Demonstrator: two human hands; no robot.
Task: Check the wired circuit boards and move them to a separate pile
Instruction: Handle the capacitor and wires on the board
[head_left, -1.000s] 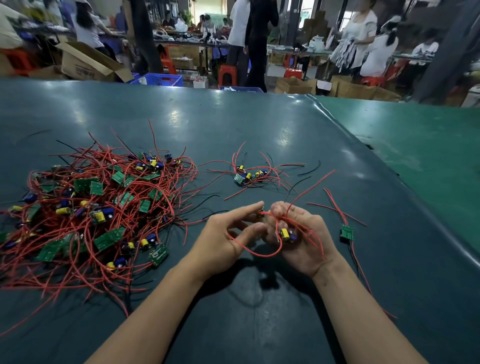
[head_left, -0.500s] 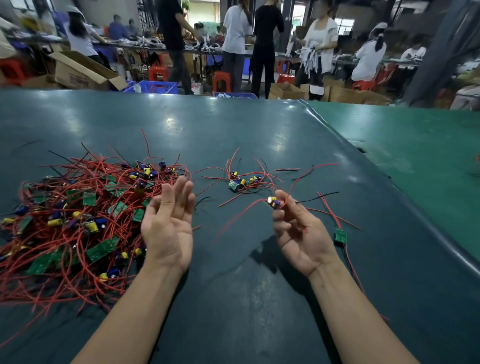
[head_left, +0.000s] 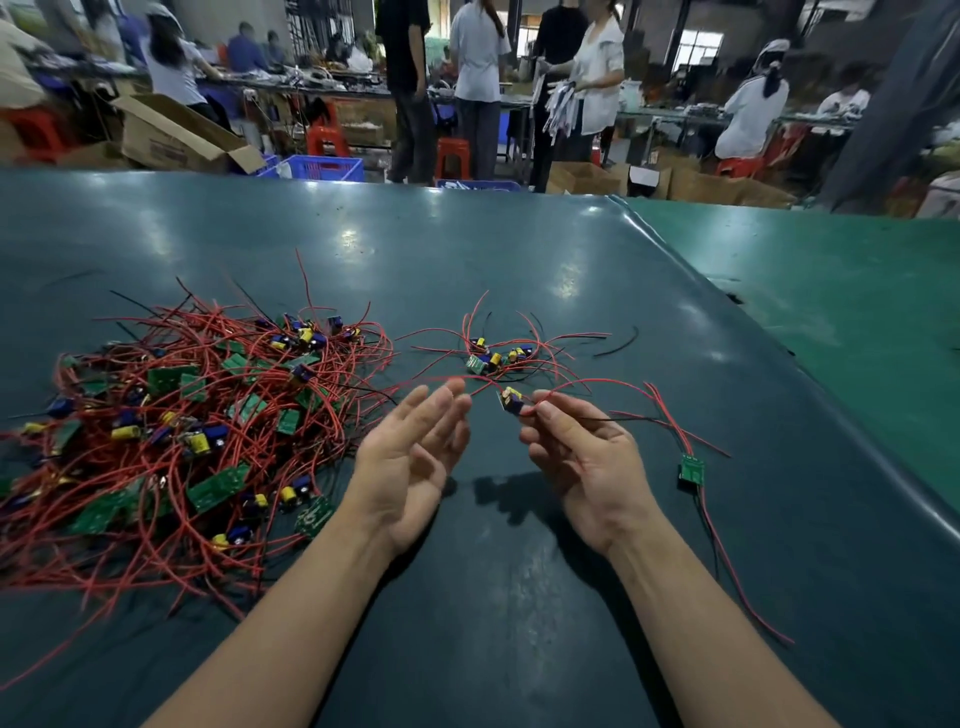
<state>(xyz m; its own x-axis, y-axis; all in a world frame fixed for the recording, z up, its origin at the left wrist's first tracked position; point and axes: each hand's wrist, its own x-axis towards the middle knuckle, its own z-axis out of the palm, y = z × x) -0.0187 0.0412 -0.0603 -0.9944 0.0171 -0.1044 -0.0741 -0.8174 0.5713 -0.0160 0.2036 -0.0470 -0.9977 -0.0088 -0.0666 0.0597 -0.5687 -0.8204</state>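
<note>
Our right hand (head_left: 587, 462) pinches one board (head_left: 511, 400) by its wires between thumb and fingertips, palm up, so the board hangs just past the fingertips. Its red wires (head_left: 613, 387) arc away to the right of this hand. Our left hand (head_left: 415, 457) is spread and holds nothing, fingers straight, close beside the right one; a red wire passes just at its fingertips, and we cannot tell if it touches.

Just beyond both hands lies the small pile (head_left: 493, 358), only a few boards, so we judge the task is at its beginning. To the left of the left hand lies the big pile (head_left: 182, 415), many boards in tangled wires, not yet sorted. One single board (head_left: 691, 470) lies to the right of the right hand.

The held board is small, with a yellow and a blue part on it. Its wires look thin and bend easily.
</note>
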